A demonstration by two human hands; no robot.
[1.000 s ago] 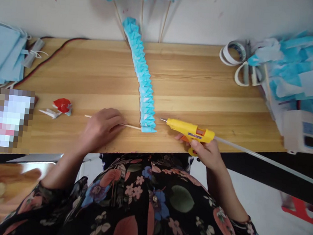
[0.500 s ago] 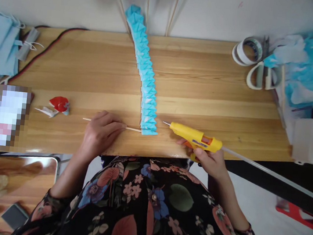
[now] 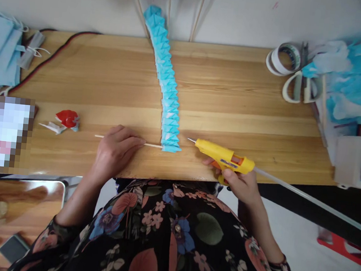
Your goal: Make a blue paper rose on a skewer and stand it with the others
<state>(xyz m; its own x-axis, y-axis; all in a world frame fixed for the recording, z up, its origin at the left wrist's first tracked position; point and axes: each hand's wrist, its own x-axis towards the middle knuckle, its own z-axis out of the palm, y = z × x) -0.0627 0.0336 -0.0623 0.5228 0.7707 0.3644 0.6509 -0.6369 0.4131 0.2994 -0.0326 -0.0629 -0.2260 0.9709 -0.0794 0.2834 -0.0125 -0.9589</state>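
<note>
A long strip of folded blue paper (image 3: 167, 87) runs from the back wall toward me across the wooden table (image 3: 234, 111). A thin wooden skewer (image 3: 152, 145) lies flat with its tip at the strip's near end. My left hand (image 3: 115, 150) rests on the skewer, fingers pressed down along it. My right hand (image 3: 242, 184) grips a yellow glue gun (image 3: 225, 156) at the table's front edge. Its nozzle points left, a short gap from the strip's end. A clear glue stick (image 3: 308, 199) trails from the gun's back.
Tape rolls (image 3: 283, 58) and scissors (image 3: 302, 85) lie at the back right beside a heap of blue paper (image 3: 358, 84). A small red and white scrap (image 3: 65, 120) sits at left. A dark cable (image 3: 54, 57) crosses the back left. More skewers (image 3: 198, 13) lean on the wall.
The view shifted a little. Both hands, the skewer and the glue gun have stayed in nearly the same place.
</note>
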